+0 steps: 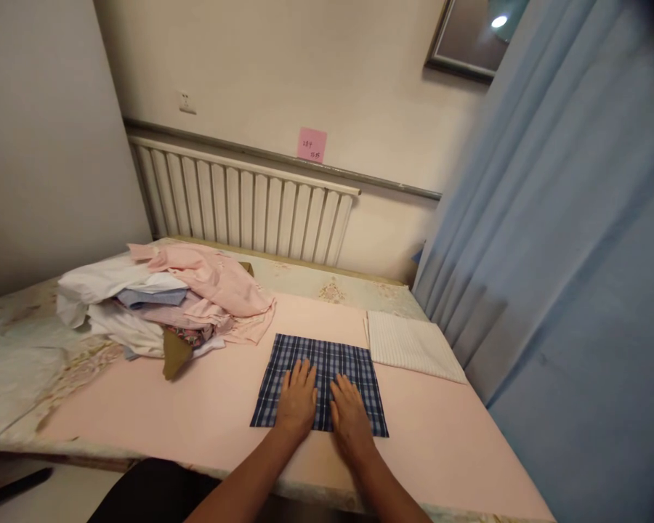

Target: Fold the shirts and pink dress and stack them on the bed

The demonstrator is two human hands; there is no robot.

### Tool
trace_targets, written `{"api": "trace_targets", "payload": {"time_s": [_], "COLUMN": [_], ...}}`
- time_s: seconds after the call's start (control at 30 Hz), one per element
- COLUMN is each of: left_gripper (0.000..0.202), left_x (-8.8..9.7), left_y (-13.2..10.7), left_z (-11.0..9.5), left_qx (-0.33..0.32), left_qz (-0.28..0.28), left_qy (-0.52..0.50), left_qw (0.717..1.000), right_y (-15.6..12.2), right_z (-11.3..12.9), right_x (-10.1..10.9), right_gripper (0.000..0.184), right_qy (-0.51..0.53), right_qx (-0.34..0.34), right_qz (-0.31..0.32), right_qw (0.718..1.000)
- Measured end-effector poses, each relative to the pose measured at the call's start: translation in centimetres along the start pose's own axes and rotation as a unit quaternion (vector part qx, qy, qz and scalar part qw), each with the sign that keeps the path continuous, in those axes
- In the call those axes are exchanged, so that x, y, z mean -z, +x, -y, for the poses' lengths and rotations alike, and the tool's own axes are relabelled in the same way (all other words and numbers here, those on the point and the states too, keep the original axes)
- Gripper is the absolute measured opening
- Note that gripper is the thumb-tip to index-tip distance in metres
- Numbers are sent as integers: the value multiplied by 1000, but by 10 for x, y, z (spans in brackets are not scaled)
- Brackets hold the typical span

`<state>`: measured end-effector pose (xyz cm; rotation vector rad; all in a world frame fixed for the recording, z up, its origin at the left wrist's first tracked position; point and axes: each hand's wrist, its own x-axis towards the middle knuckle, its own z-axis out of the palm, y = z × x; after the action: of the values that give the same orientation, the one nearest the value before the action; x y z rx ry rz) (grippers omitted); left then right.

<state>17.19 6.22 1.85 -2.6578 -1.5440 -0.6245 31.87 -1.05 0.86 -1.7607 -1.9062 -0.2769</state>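
Note:
A dark blue plaid cloth (323,363), folded into a neat rectangle, lies flat on the pink sheet (196,407). My left hand (297,398) rests palm down on its left half, fingers stretched forward. On the right half, my right hand (351,412) also lies flat, with its fingers extended. A strip of the plaid shows between the two hands, and neither hand grips it. Just beyond its upper right corner sits a folded cream striped cloth (414,344).
A heap of crumpled clothes (190,290), pink, white, blue and olive, lies on the table's left. A floral table cover (354,288) shows around the pink sheet. Behind stands a white radiator (245,203); a blue curtain (567,218) hangs along the right side.

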Motion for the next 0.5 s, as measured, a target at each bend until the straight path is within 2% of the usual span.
{"api": "trace_targets", "payload": {"time_s": [0.1, 0.23, 0.37, 0.5], "left_gripper": [47, 48, 49, 50], "left_x": [-13, -22, -21, -17], "left_y": [6, 6, 3, 2], "left_z": [-6, 0, 8, 18], "left_qx": [4, -11, -22, -10], "left_qz": [18, 21, 13, 10], "left_qy": [0, -1, -6, 3], "left_qw": [1000, 1000, 1000, 1000], "right_y": [12, 15, 13, 10], "right_z": [9, 12, 8, -10], "right_x": [-11, -15, -13, -9], "right_gripper": [42, 45, 48, 49], "right_qy": [-2, 1, -21, -50], "right_qx": [15, -1, -26, -51], "right_qz": [40, 73, 99, 116], "right_qw": [999, 997, 995, 991]}}
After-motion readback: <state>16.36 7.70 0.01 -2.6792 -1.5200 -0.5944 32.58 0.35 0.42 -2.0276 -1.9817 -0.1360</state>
